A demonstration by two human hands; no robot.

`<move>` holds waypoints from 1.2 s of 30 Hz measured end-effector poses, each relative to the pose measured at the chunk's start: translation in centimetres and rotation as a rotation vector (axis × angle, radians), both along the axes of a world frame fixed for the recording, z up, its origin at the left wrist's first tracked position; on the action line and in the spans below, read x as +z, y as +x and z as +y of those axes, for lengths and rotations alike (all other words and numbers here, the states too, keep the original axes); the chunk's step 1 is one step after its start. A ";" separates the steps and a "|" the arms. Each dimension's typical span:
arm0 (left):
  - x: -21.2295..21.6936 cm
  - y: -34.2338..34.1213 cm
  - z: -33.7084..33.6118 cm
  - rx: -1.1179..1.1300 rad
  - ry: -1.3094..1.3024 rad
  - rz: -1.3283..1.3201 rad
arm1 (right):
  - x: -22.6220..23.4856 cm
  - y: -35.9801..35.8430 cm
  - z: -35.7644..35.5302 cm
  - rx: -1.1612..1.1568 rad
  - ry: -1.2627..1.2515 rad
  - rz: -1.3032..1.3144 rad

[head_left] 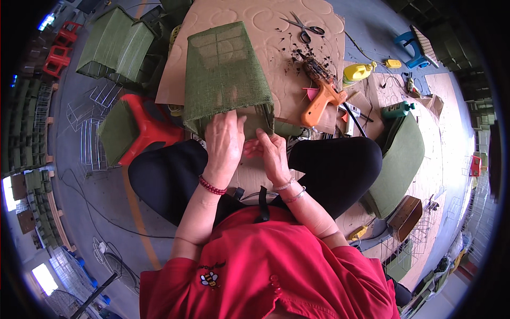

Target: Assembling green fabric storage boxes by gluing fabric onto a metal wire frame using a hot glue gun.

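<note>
A green woven-mesh fabric box (226, 74) with a wire frame showing through it lies tilted before me, its open end toward me. My left hand (223, 141) reaches into that opening, back of the hand up, its fingers bent and fingertips hidden behind the rim. Just beside it, at the right part of the opening, my right hand (270, 153) has its fingers curled together. Whatever its fingertips may hold is too small to make out. An orange glue gun (321, 101), its front dark with residue, rests on the cardboard sheet (265, 21) to the right of the box.
Black-handled scissors (304, 29) lie at the far side of the cardboard among dark scraps. A yellow bottle (358, 73) stands to its right. At left are a red stool (143, 125) and another green fabric box (114, 45). Green fabric panels (398, 165) lean beside my right knee.
</note>
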State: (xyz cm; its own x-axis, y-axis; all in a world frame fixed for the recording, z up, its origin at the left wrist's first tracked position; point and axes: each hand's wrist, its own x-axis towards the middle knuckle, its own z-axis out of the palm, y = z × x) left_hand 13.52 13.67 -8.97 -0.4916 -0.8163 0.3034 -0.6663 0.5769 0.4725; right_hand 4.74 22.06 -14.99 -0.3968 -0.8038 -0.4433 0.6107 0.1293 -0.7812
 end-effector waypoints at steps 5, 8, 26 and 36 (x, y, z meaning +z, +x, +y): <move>-0.5 3.1 4.3 -0.259 0.292 0.210 | -0.6 -0.5 -0.2 -0.025 0.018 0.116; -3.8 5.7 5.1 -0.035 1.038 0.175 | 0.0 -0.6 -0.4 -0.050 0.074 0.075; -8.1 3.2 3.3 0.187 1.162 0.951 | -1.3 1.0 -0.5 -0.141 0.024 0.072; -7.9 6.9 2.3 0.228 1.179 0.970 | -2.1 1.4 -0.3 -0.126 0.123 0.089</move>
